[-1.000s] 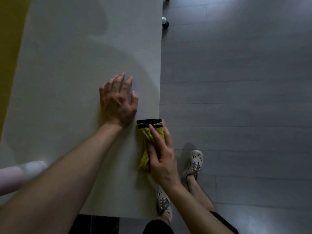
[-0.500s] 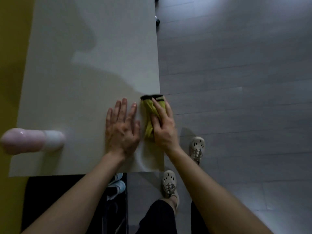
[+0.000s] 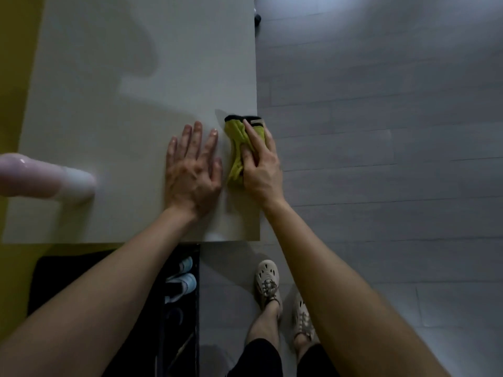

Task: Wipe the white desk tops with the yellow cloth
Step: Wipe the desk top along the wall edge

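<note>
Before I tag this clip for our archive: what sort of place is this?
Probably a room in a home, though I can't be sure: a white desk stands against a yellow wall on a grey plank floor, and shoes sit in what looks like a dark shelf.

no readable text, labels or numbers visible
</note>
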The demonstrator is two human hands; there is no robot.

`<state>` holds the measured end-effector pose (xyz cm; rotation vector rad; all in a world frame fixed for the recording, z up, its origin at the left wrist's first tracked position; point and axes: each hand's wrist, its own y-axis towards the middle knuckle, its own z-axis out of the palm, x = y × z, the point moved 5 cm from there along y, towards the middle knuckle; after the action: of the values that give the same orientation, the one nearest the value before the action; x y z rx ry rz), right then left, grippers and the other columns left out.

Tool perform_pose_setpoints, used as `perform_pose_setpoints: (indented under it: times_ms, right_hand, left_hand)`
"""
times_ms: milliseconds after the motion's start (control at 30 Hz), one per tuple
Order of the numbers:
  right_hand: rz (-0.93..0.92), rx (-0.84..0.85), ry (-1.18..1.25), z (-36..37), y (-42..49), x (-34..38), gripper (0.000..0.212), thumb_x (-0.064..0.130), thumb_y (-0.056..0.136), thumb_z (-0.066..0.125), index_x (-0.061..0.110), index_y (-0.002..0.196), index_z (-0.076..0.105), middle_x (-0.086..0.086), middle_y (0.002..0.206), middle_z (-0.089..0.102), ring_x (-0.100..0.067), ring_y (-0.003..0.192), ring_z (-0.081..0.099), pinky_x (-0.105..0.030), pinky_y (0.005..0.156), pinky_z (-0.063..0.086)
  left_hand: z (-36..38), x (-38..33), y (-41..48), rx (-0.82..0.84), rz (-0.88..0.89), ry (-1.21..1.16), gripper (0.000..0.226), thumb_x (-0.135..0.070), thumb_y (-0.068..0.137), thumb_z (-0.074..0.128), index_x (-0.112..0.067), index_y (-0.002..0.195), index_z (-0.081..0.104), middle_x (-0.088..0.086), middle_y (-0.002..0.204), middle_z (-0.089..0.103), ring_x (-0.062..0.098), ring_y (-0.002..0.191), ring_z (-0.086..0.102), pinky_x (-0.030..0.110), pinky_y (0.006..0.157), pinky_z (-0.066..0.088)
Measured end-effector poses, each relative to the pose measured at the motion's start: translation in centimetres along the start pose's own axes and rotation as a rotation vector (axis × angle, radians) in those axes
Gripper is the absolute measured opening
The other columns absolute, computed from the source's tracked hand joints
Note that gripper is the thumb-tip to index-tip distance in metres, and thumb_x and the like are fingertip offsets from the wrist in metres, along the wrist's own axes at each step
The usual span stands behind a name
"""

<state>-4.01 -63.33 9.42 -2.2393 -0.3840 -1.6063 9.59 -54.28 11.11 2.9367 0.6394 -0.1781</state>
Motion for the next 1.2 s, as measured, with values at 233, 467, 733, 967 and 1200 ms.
perform_pose_setpoints:
  times_ms: [233,467,733,967,1200]
  right_hand:
    - [-0.019,0.106,0.065,-1.9,-15.3,-2.6,0.053,0.029,0.108,0.057,0.049,0.157,0.051,0.011,0.174,0.03,-0.013,0.153,0.043,-0.039,0.121,0.047]
    - [0.031,0.136,-0.102,-0.6,-1.3,0.3,0.053,0.033,0.112,0.056,0.046,0.162,0.045,0.007,0.179,0.02,-0.022,0.156,0.038,-0.03,0.115,0.038]
    - [-0.03,0.182,-0.036,-2.8,-15.8,-3.9,0.06,0.013,0.102,0.066,0.046,0.152,0.06,0.008,0.165,0.044,-0.015,0.14,0.052,-0.036,0.115,0.051]
    - [0.237,0.419,-0.231,-12.1,-24.5,-3.1,0.104,0.022,0.097,0.079,0.049,0.17,0.01,0.009,0.149,0.057,-0.013,0.13,0.058,-0.038,0.114,0.047]
    - [0.192,0.479,-0.089,-17.1,-26.2,8.7,0.106,0.024,0.097,0.073,0.036,0.172,0.0,0.006,0.146,0.052,-0.014,0.123,0.065,-0.031,0.103,0.053]
  left_hand:
    - [-0.8,-0.3,-1.1,-0.111,-0.014,-0.036,0.057,-0.033,0.108,0.047,-0.023,0.164,0.044,0.017,0.168,0.041,0.036,0.156,0.039,0.052,0.128,0.031]
    - [-1.7,-1.3,-10.7,0.002,-0.042,0.048,0.051,-0.042,0.11,0.046,-0.028,0.159,0.048,0.012,0.154,0.048,0.034,0.135,0.049,0.052,0.109,0.042]
    - [-0.2,-0.6,-11.9,0.198,-0.048,-0.007,0.061,-0.053,0.113,0.024,-0.037,0.172,0.028,0.007,0.179,0.021,0.028,0.166,0.017,0.052,0.134,0.018]
    - [-3.4,-2.8,-11.9,0.517,-0.137,-0.115,0.062,-0.046,0.111,0.053,-0.036,0.169,0.034,0.005,0.181,0.021,0.027,0.167,0.02,0.049,0.135,0.022]
    - [-10.1,-10.0,-24.6,0.619,-0.804,-1.438,0.109,-0.104,0.054,0.069,-0.023,0.126,0.073,0.008,0.128,0.079,0.028,0.125,0.07,0.041,0.103,0.05]
